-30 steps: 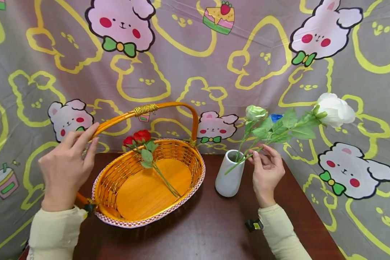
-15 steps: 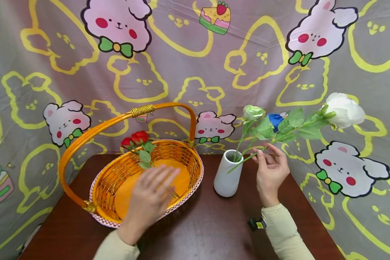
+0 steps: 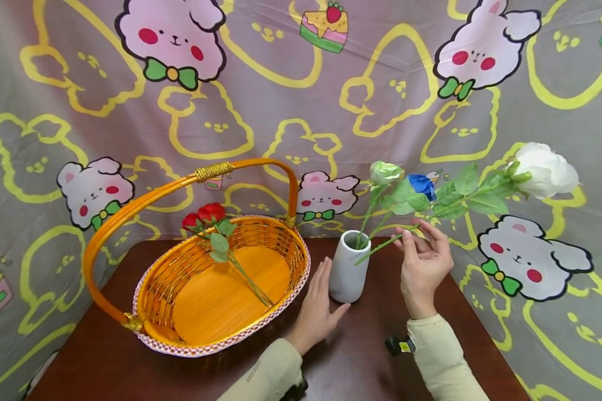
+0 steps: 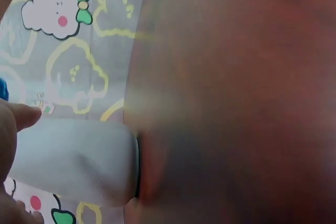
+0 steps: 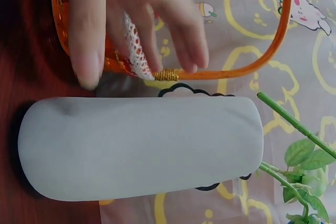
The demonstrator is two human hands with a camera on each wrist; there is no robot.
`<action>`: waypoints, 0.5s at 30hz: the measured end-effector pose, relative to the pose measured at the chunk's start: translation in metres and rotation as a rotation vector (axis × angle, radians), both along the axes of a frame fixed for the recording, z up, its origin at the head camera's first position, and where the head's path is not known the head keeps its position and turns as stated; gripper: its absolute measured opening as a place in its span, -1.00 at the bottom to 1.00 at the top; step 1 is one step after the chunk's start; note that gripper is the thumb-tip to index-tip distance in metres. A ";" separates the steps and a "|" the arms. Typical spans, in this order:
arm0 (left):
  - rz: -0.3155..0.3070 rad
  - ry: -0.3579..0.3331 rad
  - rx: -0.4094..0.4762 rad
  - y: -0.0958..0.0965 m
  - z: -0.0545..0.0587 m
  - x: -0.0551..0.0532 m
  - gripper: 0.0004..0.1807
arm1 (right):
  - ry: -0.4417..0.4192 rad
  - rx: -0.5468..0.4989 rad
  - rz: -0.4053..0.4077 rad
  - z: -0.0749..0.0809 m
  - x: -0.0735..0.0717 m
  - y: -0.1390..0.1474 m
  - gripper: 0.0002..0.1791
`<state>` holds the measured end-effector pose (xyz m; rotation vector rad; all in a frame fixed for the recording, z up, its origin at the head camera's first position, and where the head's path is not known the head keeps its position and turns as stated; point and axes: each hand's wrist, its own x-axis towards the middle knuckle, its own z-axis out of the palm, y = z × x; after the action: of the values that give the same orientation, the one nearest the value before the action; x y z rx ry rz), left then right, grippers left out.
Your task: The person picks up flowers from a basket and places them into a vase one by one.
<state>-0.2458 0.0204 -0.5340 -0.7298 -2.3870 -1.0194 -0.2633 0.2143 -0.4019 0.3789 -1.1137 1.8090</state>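
The right grip [image 3: 425, 267] pinches a white, green-stemmed, fabric-looking rose [image 3: 547, 170], likely light and springy, best held there, towards its lower end.

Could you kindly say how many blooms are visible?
5: two red blooms by the basket rim, a green bloom and blue bloom near the vase, a white bloom, stem in the right hand. Others may hide.

The vase [image 3: 350, 275] looks smooth and matt, the tabletop [image 3: 358, 351] glossy wood.

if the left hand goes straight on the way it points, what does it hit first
Probably the white vase: in the right wrist view, the left hand points at its side, though depth is unclear.
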 end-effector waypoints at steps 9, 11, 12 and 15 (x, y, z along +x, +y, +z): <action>-0.011 -0.283 0.078 0.017 0.003 -0.029 0.34 | -0.001 0.003 -0.012 -0.001 0.001 0.005 -0.58; -0.004 -0.255 0.071 0.018 0.002 -0.034 0.28 | 0.001 0.002 -0.015 0.000 0.001 0.005 -0.57; 0.006 -0.230 0.065 0.018 0.001 -0.037 0.24 | 0.001 0.001 -0.013 0.000 0.001 0.006 -0.57; 0.037 -0.179 0.061 0.018 -0.001 -0.041 0.18 | 0.000 0.001 -0.011 0.002 0.000 0.006 -0.56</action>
<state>-0.2867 0.0382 -0.5345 -0.5928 -2.4966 -1.1815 -0.2629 0.2203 -0.4000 0.3724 -1.1147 1.7992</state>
